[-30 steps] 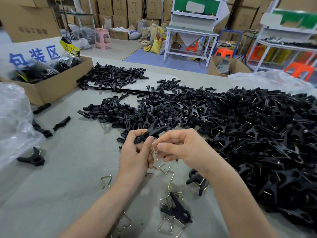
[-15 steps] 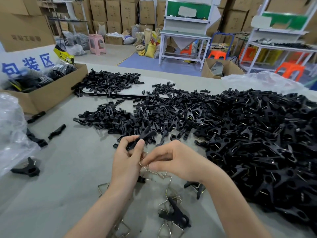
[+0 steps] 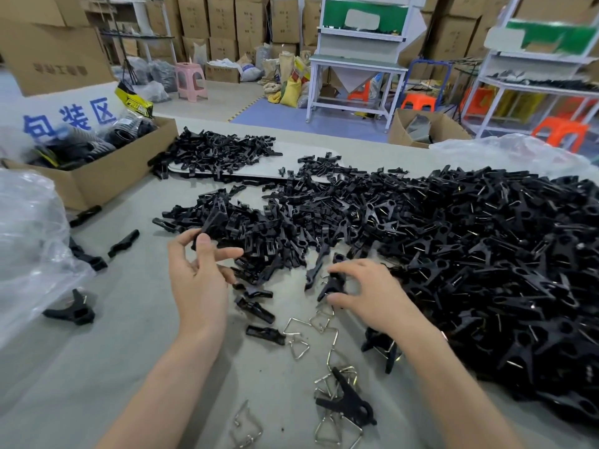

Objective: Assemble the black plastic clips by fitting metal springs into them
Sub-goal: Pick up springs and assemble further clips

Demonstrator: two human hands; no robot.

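At a grey worktop (image 3: 97, 367) in a packing warehouse, a person is putting spring clips together by hand. The left hand (image 3: 197, 283) is pinching a black clip half (image 3: 209, 226) between thumb and forefinger and holding it clear of the surface. Its remaining fingers are fanning out loosely, probably so the piece sits ready to meet its partner. The right hand (image 3: 369, 296) is resting low, with thumb and forefinger curling round a second black clip (image 3: 332, 285) at the near edge of the heap of clips (image 3: 470, 254). From this angle it is hard to tell whether that piece is a bare half or already sprung.

Just below the right fingers, toward the wearer, loose metal springs (image 3: 298, 346) are lying as bent-wire triangles. They are apparently being kept there so that one can be taken without a stretch. Further below those fingers, a finished clip (image 3: 348, 405) is sitting on more springs.

Beyond both sets of fingers, the heap is sprawling across the worktop and thickening to the right. Left of the left fingers, a clear plastic bag (image 3: 29, 247) and an open cardboard box (image 3: 107, 176) are holding packed goods. Behind the worktop, stacked cartons (image 3: 223, 21), a pink stool (image 3: 191, 81), orange stools (image 3: 418, 103) and a white workbench (image 3: 356, 63) are filling the room.
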